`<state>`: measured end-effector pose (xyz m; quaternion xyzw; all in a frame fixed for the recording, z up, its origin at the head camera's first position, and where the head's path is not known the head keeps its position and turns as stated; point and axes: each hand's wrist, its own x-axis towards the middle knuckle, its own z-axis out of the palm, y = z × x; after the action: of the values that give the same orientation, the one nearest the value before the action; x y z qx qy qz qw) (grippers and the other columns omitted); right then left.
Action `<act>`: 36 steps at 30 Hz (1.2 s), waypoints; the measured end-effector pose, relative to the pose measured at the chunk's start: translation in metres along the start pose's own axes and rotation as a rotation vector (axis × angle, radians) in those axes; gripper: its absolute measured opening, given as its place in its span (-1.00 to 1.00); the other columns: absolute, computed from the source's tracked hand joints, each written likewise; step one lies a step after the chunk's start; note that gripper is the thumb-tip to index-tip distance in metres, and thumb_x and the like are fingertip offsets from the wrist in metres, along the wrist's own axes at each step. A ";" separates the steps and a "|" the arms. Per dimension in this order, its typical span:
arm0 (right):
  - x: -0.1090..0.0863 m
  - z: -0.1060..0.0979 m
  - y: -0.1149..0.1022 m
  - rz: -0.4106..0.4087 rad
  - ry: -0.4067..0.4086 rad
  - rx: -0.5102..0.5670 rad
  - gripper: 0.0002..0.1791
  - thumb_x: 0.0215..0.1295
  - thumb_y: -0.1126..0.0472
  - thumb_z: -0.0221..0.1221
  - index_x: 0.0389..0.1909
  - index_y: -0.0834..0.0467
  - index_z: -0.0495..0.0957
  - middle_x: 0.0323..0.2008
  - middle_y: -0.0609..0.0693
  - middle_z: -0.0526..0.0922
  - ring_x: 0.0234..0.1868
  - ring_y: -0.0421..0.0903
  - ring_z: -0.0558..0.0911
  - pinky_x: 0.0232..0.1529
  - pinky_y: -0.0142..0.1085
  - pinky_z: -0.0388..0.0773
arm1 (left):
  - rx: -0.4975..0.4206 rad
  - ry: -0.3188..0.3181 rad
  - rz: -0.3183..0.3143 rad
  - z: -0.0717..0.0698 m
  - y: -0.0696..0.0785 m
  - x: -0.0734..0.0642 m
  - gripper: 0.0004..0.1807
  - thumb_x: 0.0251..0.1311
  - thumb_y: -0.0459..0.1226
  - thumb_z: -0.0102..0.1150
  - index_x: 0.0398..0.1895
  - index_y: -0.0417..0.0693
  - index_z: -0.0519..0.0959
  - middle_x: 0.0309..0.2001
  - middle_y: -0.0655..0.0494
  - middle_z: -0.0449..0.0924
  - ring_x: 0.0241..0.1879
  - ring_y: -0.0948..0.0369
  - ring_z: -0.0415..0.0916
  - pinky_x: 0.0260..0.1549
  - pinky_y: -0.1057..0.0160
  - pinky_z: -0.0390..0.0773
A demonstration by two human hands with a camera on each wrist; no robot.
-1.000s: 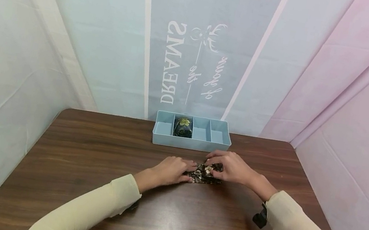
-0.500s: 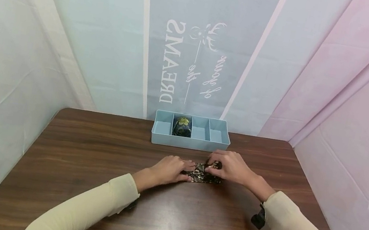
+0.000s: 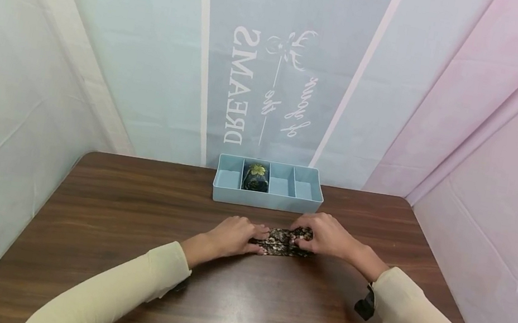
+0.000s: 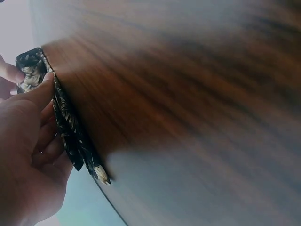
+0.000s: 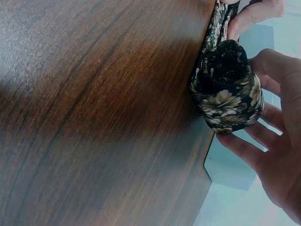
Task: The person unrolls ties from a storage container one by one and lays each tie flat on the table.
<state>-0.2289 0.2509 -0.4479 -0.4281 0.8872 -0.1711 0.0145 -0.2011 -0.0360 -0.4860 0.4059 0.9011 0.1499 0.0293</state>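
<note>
A dark floral cloth strip (image 3: 279, 242) lies folded lengthwise on the table between the hands. Its right end is wound into a thick roll (image 5: 228, 96), hollow in the middle. My right hand (image 3: 328, 236) grips this roll, thumb on the near side and fingers curved around the far side. Further left, my left hand (image 3: 232, 236) holds the flat part, thumb and fingertips at its two edges. In the left wrist view, the strip's layered loose end (image 4: 101, 174) sticks out past the left hand (image 4: 28, 141).
Behind the hands stands a light blue box (image 3: 266, 202) with several compartments, close to the back wall. One compartment holds a rolled dark cloth with a yellow-green flower (image 3: 256, 177). Fabric walls (image 3: 154, 54) enclose the brown wooden table (image 3: 236, 305) at the back and sides.
The left hand has slid slightly left along the strip, so more flat cloth shows between the hands. The right hand stays on the roll with small finger shifts.
</note>
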 end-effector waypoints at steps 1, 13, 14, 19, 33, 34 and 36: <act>0.000 -0.001 0.000 -0.002 -0.006 0.007 -0.74 0.25 0.26 0.41 -0.03 0.09 0.79 -0.06 -0.05 0.81 -0.26 -0.19 0.70 -0.30 -0.26 0.64 | -0.002 -0.003 -0.003 -0.001 0.000 -0.001 -0.46 0.43 0.06 0.31 0.36 0.04 0.63 0.37 -0.01 0.56 0.16 -0.03 0.70 0.06 0.02 0.74; -0.004 -0.005 0.004 -0.035 -0.037 0.052 -0.69 0.17 0.35 0.35 -0.05 0.11 0.78 -0.03 -0.03 0.80 -0.44 -0.27 0.56 -0.39 -0.39 0.49 | -0.003 -0.015 -0.020 -0.003 -0.005 -0.010 -0.44 0.42 0.08 0.31 0.36 0.04 0.62 0.36 0.00 0.56 0.05 -0.06 0.75 0.02 0.03 0.76; -0.005 -0.006 0.005 -0.033 -0.039 0.059 -0.69 0.17 0.35 0.34 -0.05 0.10 0.78 -0.03 -0.04 0.80 -0.47 -0.29 0.53 -0.41 -0.40 0.47 | -0.007 -0.017 -0.023 -0.004 -0.005 -0.011 -0.44 0.42 0.08 0.31 0.36 0.04 0.62 0.37 0.00 0.56 0.06 -0.06 0.74 0.03 0.03 0.75; -0.006 -0.007 0.006 -0.019 -0.025 0.072 -0.79 0.26 0.28 0.35 -0.10 0.05 0.78 -0.06 -0.10 0.80 -0.50 -0.33 0.52 -0.43 -0.42 0.49 | -0.030 -0.015 -0.033 -0.004 -0.009 -0.016 -0.44 0.42 0.06 0.33 0.36 0.03 0.62 0.37 -0.02 0.55 0.12 -0.07 0.71 0.09 0.01 0.73; -0.007 -0.002 0.004 0.016 0.073 0.005 -0.76 0.22 0.04 0.54 -0.25 -0.03 0.66 -0.55 -0.26 0.63 -0.66 -0.43 0.19 -0.61 -0.46 0.22 | -0.057 -0.010 -0.028 -0.009 -0.015 -0.030 -0.45 0.41 0.03 0.35 0.35 0.00 0.63 0.36 -0.02 0.56 0.19 -0.05 0.67 0.09 -0.01 0.73; -0.007 -0.002 0.005 0.011 0.072 0.004 -0.77 0.23 0.06 0.53 -0.23 -0.02 0.67 -0.54 -0.25 0.65 -0.66 -0.44 0.20 -0.61 -0.45 0.24 | -0.060 -0.010 -0.030 -0.009 -0.016 -0.031 -0.45 0.40 0.03 0.35 0.35 -0.01 0.63 0.36 -0.02 0.56 0.18 -0.05 0.68 0.08 -0.01 0.73; -0.008 -0.002 0.005 0.004 0.063 0.004 -0.76 0.23 0.08 0.52 -0.17 0.00 0.70 -0.46 -0.20 0.72 -0.65 -0.45 0.23 -0.58 -0.45 0.29 | -0.069 -0.008 -0.031 -0.010 -0.017 -0.034 -0.45 0.40 0.03 0.36 0.34 -0.01 0.64 0.36 -0.04 0.56 0.18 -0.07 0.67 0.08 -0.01 0.73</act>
<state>-0.2279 0.2611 -0.4486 -0.4208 0.8878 -0.1860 -0.0121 -0.1924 -0.0744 -0.4834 0.3912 0.9014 0.1788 0.0495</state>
